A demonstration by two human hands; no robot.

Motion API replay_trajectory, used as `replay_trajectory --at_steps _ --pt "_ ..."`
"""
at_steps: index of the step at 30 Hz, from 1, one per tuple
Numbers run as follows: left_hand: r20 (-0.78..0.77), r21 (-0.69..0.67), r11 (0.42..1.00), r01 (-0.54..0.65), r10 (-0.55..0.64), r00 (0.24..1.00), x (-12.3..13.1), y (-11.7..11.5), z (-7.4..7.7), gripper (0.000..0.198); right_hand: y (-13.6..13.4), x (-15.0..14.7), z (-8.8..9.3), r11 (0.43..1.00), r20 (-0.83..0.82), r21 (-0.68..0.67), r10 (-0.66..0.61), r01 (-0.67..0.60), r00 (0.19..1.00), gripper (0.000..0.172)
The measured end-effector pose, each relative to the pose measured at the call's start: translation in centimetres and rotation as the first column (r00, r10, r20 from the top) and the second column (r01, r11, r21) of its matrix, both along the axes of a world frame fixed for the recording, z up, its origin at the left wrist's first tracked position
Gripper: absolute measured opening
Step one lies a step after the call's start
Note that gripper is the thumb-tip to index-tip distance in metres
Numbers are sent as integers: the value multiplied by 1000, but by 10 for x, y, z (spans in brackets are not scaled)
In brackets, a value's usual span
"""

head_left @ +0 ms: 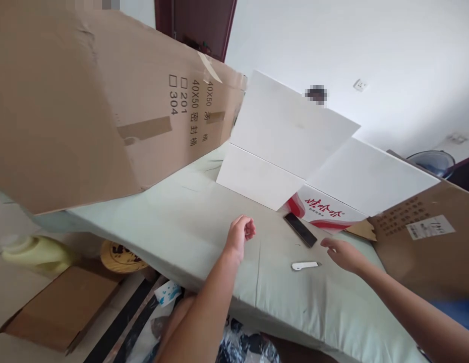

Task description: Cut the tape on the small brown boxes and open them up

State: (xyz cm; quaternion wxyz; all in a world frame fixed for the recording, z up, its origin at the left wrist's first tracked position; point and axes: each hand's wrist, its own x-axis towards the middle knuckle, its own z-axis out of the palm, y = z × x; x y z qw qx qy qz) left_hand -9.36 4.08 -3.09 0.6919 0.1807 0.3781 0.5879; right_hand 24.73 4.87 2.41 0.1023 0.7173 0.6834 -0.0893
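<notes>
My left hand (240, 233) hovers over the pale green bed sheet (174, 222) with its fingers loosely curled and nothing in it. My right hand (342, 252) reaches flat over the sheet, fingers stretched out, just right of a small white utility knife (304, 265) and below a black phone (300, 229). Neither hand touches them. A white carton with red lettering (325, 206) lies open beyond the phone, its white flaps (291, 131) spread up and outward.
A large brown cardboard box (86, 106) leans over the bed at the left. Another brown box (423, 237) sits at the right. On the floor lie a flattened carton (56, 307), a yellow bottle (38, 252) and a round wooden stool (121, 257).
</notes>
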Motion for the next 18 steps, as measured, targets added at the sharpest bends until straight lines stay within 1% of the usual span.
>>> replay_trajectory --at_steps 3,6,11,13,15,18 --pt "74 -18 998 -52 53 996 -25 -1 -1 19 15 -49 1 995 -29 17 96 -96 995 41" --pt "151 -56 992 -114 121 981 -48 0 -4 19 33 -100 -2 977 -65 18 211 -210 975 38" --pt "267 -174 959 -225 266 926 -71 7 -6 17 64 -193 -13 934 -150 58 357 -352 922 33" --pt "303 -221 940 -260 320 898 -77 11 -6 17 73 -235 -21 913 -205 102 407 -394 890 36" --pt "337 -251 923 -293 367 867 -81 16 -6 17 76 -280 -30 887 -270 163 462 -433 845 43" --pt "391 -251 912 -324 402 828 -86 21 -6 22 73 -345 -43 830 -362 240 558 -503 747 46"
